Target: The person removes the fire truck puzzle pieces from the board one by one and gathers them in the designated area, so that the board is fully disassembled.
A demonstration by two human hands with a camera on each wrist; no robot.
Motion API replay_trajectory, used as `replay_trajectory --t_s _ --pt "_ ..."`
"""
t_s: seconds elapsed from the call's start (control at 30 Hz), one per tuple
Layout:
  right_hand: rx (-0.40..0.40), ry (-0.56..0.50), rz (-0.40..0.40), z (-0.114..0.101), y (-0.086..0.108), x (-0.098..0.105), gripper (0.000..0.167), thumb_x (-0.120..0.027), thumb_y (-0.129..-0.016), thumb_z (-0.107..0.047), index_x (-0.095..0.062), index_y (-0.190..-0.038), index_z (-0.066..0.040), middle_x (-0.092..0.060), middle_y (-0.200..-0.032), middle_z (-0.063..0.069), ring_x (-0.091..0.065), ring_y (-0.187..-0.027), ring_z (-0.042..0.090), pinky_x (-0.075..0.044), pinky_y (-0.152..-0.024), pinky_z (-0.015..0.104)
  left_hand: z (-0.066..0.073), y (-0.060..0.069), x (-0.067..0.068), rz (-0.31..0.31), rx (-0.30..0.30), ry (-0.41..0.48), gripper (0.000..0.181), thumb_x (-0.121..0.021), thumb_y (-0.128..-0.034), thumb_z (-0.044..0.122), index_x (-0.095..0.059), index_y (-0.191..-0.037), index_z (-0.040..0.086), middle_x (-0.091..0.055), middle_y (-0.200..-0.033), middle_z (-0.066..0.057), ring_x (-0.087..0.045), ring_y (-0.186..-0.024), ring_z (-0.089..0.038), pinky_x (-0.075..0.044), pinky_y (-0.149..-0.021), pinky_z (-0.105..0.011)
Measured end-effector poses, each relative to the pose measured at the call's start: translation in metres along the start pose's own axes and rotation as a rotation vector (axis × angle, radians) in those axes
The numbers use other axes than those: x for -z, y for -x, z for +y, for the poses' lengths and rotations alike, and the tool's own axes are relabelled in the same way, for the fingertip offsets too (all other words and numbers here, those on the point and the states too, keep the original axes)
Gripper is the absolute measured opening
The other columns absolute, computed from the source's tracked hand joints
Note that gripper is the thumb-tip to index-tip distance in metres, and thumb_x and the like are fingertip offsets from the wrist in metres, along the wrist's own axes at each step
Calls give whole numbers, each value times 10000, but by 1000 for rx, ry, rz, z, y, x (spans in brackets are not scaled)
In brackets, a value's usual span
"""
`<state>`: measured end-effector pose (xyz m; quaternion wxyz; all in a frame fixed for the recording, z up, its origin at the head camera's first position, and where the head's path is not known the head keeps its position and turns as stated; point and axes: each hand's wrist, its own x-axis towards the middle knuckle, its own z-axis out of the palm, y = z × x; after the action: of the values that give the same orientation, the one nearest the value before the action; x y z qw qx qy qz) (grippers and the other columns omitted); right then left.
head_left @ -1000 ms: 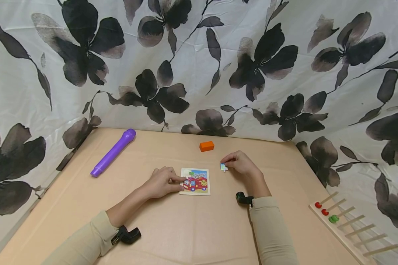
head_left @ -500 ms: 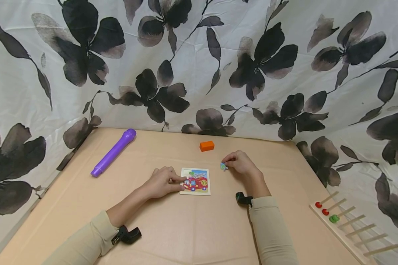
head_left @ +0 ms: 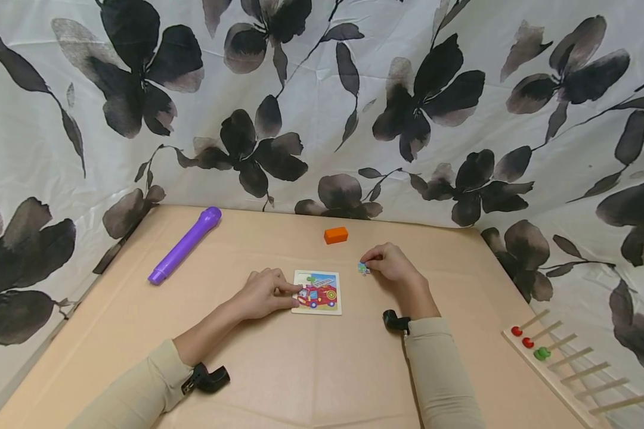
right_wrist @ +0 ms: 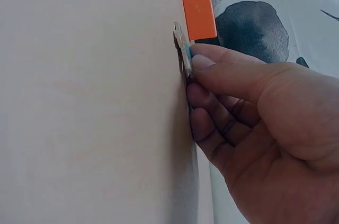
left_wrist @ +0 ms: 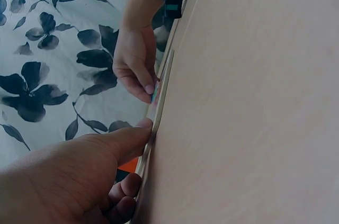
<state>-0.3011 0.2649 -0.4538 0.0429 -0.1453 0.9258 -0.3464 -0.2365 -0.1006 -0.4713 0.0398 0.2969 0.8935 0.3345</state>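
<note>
A small square picture puzzle (head_left: 327, 304) showing a red fire truck lies flat in the middle of the table. My left hand (head_left: 263, 295) holds its left edge between thumb and fingers; in the left wrist view the thumb of the left hand (left_wrist: 79, 171) rests on the board's thin edge (left_wrist: 165, 83). To the right of the board, my right hand (head_left: 394, 265) pinches a small blue-green puzzle piece (head_left: 363, 269) by its upper part. The right wrist view shows the piece (right_wrist: 183, 52) edge-on between thumb and index finger of the right hand (right_wrist: 265, 107), other fingers curled below.
An orange block (head_left: 336, 235) sits behind the puzzle. The purple stick (head_left: 185, 245) lies at the back left. At the right edge stands a wooden peg rack (head_left: 553, 372) with red and green pieces. Floral cloth (head_left: 279, 89) hangs behind the table.
The small piece has turned in my right fingers, and its visible face and outline differ. Both hands stay in nearly the same places, and the left still holds the puzzle board.
</note>
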Motion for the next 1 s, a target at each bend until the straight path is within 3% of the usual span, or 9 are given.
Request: replay_trajectory --t_s 0.6,0.87,1.0 --pt "-9 8 -2 1 -3 -2 160 -695 -972 -29 -805 -1081 -66 -750 -1085 106 -625 -1025 259 -522 -948 390 2 0 2 -2 2 17 377 -830 -881 383 -785 -1224 231 -586 -870 78 -476 -828 -152 -247 -756 -384" --pt "-36 -54 29 -13 -2 1 234 -684 -993 -66 -749 -1218 -59 -699 -1089 113 -570 -951 266 -501 -822 323 2 0 2 0 2 7 377 -828 -882 387 -785 -1223 234 -591 -877 80 -470 -825 -137 -250 -758 -381" --pt "-7 -57 41 -22 -2 4 262 -680 -994 -73 -734 -1250 -58 -699 -1118 132 -573 -977 269 -483 -854 346 3 0 2 0 0 3 375 -827 -884 382 -785 -1224 230 -596 -879 75 -473 -825 -136 -254 -759 -379"
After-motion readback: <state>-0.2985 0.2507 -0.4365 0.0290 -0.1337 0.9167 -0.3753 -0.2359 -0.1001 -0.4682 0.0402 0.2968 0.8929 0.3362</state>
